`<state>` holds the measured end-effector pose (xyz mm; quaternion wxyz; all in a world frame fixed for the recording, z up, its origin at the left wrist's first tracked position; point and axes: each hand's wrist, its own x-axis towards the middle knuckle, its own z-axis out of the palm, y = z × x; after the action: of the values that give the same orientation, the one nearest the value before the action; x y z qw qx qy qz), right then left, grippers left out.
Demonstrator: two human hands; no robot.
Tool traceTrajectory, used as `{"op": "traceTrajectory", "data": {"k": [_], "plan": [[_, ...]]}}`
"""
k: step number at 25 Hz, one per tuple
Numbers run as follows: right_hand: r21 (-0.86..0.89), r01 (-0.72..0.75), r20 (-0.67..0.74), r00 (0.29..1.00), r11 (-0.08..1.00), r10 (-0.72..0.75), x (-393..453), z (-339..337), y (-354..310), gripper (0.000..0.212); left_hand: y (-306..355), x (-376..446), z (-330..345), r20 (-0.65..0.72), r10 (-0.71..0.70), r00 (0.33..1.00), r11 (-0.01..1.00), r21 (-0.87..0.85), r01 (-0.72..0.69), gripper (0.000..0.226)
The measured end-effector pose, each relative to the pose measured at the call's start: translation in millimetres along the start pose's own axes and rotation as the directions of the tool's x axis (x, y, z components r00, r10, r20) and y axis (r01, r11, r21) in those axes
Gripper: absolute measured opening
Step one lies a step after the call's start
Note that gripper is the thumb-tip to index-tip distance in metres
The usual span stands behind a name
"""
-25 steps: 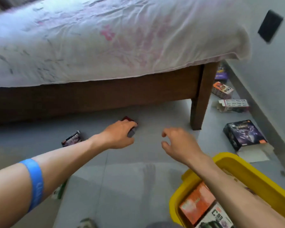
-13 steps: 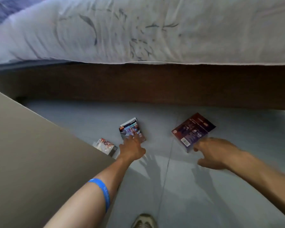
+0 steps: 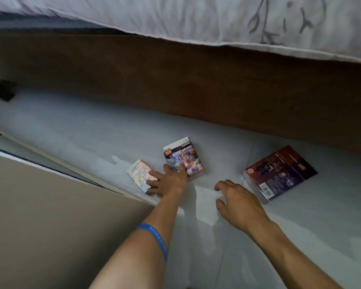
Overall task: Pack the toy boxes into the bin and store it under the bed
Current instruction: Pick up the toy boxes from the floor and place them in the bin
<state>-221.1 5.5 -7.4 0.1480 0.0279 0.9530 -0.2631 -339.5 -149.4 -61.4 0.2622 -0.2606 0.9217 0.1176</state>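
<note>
Head view looks down at the grey floor (image 3: 75,130) beside the bed, and I see three toy boxes lying flat on it. My left hand (image 3: 168,182) is spread with straight fingers over two of them: the fingertips press on the near edge of the purple toy box (image 3: 186,155), while the thumb side rests on the small pale toy box (image 3: 138,174) just to its left. Nothing is curled round either box; the hand lies flat on top of them. My right hand (image 3: 239,203) hovers low over the floor to the right of the left hand, its fingers loosely bent and apart, holding nothing. It sits just beside the near left corner of the dark red toy box (image 3: 279,172), but I cannot tell whether it touches that box. The red box lies well apart from the purple one, further right. A blue wristband (image 3: 154,236) circles my left forearm. Beyond the boxes runs the dark wooden bed frame (image 3: 196,86), with a pale bedsheet (image 3: 196,15) hanging over its top edge. A tan flat surface (image 3: 40,215) fills the near left corner.
</note>
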Motion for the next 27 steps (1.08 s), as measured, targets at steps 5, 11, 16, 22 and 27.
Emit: {"op": "traceTrajectory", "data": {"k": [5, 11, 16, 22, 27], "plan": [[-0.017, -0.1, -0.116, 0.989, 0.995, 0.097, 15, 9, 2, 0.064, -16, -69, 49, -0.006, 0.349, 0.937, 0.929, 0.136, -0.345, 0.07], [-0.194, -0.135, 0.108, 0.982, 0.972, 0.158, 54, 6, 24, 0.096, -1, -56, 29, -0.236, 0.479, 0.845, 0.812, -0.247, -0.529, 0.072], [-0.246, -0.159, 0.151, 0.968, 0.956, 0.2, 41, 23, 21, 0.087, 36, 0, -6, 0.017, 0.531, 0.847, 0.841, -0.134, -0.525, 0.066], [-0.044, -0.168, -0.186, 0.97, 0.985, 0.157, -14, -2, 37, 0.061, -5, -57, 26, 0.039, 0.744, 0.667, 0.606, -0.459, -0.65, 0.016], [0.216, -0.026, -0.073, 0.996, 0.976, 0.043, -62, -85, 79, 0.075, 3, -139, 16, -0.114, 0.974, 0.195, 0.155, -0.291, -0.944, 0.008]]}}
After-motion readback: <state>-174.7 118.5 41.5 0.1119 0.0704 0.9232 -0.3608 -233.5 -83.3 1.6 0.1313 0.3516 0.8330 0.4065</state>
